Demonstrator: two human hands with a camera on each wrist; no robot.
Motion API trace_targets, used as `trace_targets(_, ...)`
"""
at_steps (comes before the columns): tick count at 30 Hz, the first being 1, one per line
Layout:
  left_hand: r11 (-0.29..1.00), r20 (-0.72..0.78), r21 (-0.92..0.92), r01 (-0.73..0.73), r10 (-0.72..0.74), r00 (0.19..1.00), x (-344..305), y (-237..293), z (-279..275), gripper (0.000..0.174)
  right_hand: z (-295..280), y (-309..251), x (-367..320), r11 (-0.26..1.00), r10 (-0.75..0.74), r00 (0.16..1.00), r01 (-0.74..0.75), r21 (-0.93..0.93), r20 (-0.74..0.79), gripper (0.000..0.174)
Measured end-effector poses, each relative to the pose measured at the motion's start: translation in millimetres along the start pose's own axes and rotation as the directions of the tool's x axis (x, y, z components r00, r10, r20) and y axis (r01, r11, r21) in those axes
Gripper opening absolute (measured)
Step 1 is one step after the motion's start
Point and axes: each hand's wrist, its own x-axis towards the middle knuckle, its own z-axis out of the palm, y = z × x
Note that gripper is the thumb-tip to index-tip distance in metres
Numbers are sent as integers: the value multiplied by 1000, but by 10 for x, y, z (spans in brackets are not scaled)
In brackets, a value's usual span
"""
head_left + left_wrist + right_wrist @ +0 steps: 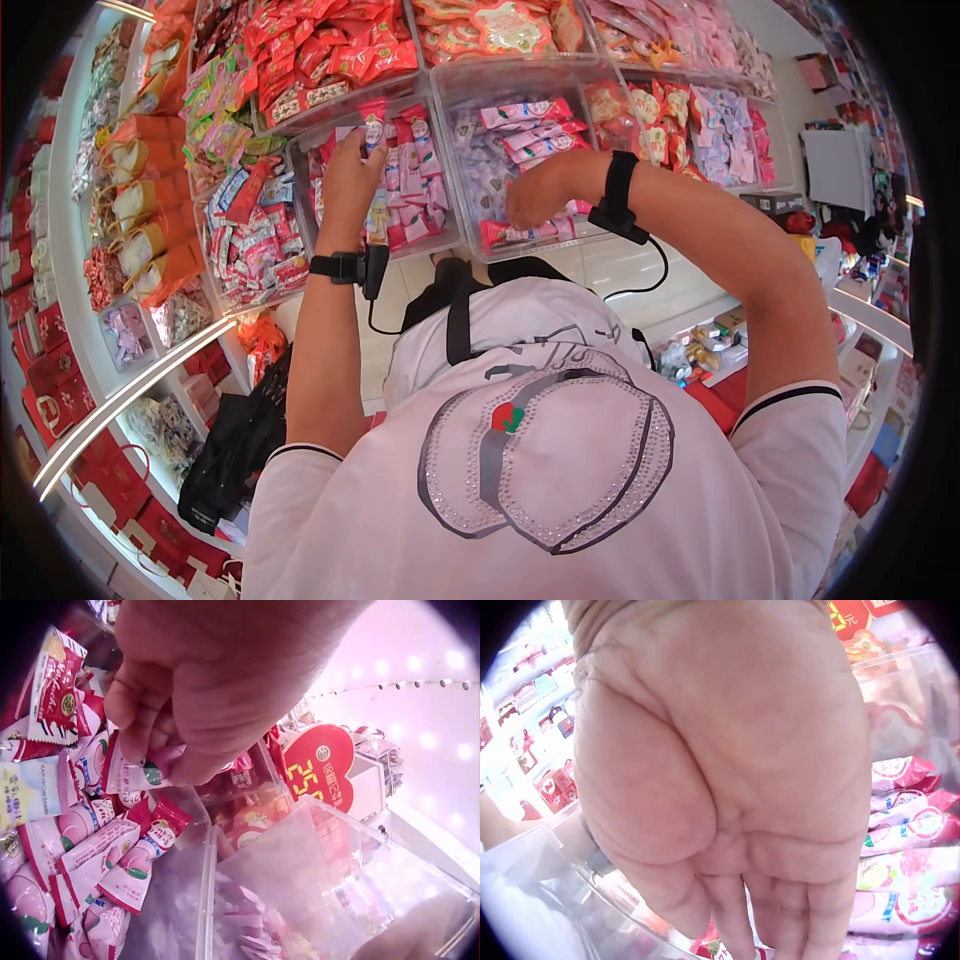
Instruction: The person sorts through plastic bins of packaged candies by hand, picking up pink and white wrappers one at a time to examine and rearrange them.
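My left hand (350, 185) pinches a pink candy packet (373, 122) between thumb and fingers, over a clear bin of similar packets (408, 190). In the left wrist view the held packet (127, 774) shows a pink peach print and red end. My right hand (550, 187) reaches down into the neighbouring clear bin (455, 95), its fingers fairly straight. Under its fingertips lies a pink packet (528, 232), whose red end (705, 945) shows beside the thumb in the right wrist view. Pink packets (911, 817) lie stacked alongside this hand.
Bins of red packets (330, 50) and orange ones (450, 35) stand behind. Orange gift bags (150, 205) line the left shelf. A red heart-shaped price sign (322, 761) stands past the bins. Clear upright bin walls (206, 877) divide the candies.
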Motion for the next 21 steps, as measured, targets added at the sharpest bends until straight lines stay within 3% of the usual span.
trace_targets(3, 982, 50, -146, 123, -117, 992, -92, 112, -222, 32, -45, -26, -200, 990, -5, 999, 13, 144, -54, 37)
trace_targets(6, 893, 113, -358, 273, -249, 962, -169, 400, -487, 29, -151, 52, -460, 959, -116, 947, 185, 213, -301, 35)
trace_targets(8, 800, 128, -524, 292, -265, 956, -206, 696, -689, 27, -234, 60, -742, 962, -94, 853, 211, 175, -514, 34)
trace_targets(11, 790, 135, -557, 256, -219, 966, -184, 1116, -949, 24, -220, -5, -1212, 951, -87, 618, 286, 121, -781, 31)
trace_targets(12, 797, 133, -557, 234, -193, 972, -168, 1243, -974, 23, -169, -19, -1332, 945, -84, 518, 313, 96, -851, 30)
trace_targets(15, 855, 276, -507, 109, 41, 960, -115, 1736, -963, 21, 39, 35, -1533, 921, -108, 417, 383, 66, -902, 28)
trace_targets(16, 889, 358, -443, 118, 55, 932, -112, 1909, -937, 25, 147, 77, -1535, 925, -91, 363, 376, 56, -927, 28)
trace_targets(18, 929, 398, -365, -63, 217, 891, -69, 1993, -708, 24, 400, 154, -1452, 931, -54, 251, 363, 42, -967, 27)
trace_targets(21, 910, 437, -141, -389, 410, 801, 33, 2164, -488, 26, 629, 194, -1476, 932, 100, 307, 304, 197, -947, 27)
